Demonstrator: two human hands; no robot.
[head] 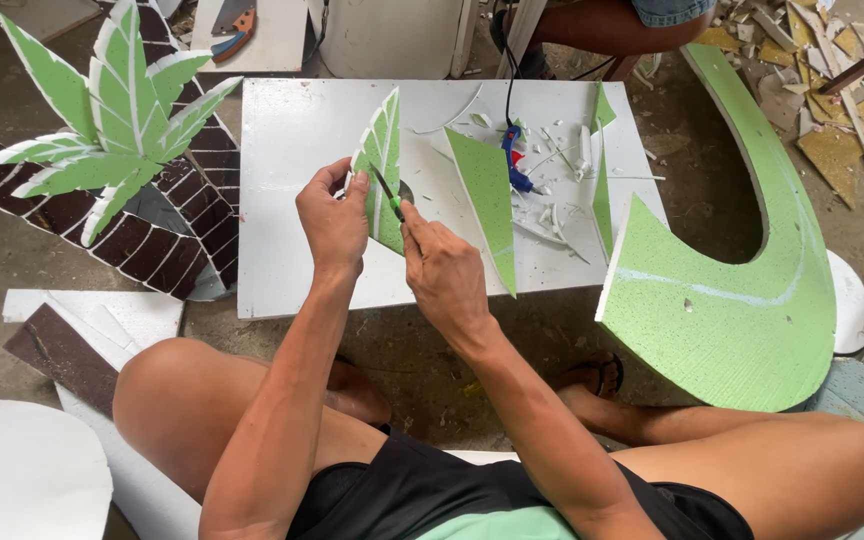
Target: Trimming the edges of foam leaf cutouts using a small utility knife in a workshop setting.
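My left hand (333,215) pinches the green foam leaf (382,165) upright so it won't wobble, right hand (442,268) clenched round the green-handled craft knife (386,192) trimming its edge over the white board (292,190).

1. Left hand (333,220) grips the edge of a green foam leaf (384,160), held tilted above the white board (292,200).
2. Right hand (442,268) holds a green-handled knife (388,194), blade against the leaf.
3. Green triangular piece (487,200) just right; blue glue gun (515,165) among white scraps.
4. Large curved green foam piece (742,300) at right.
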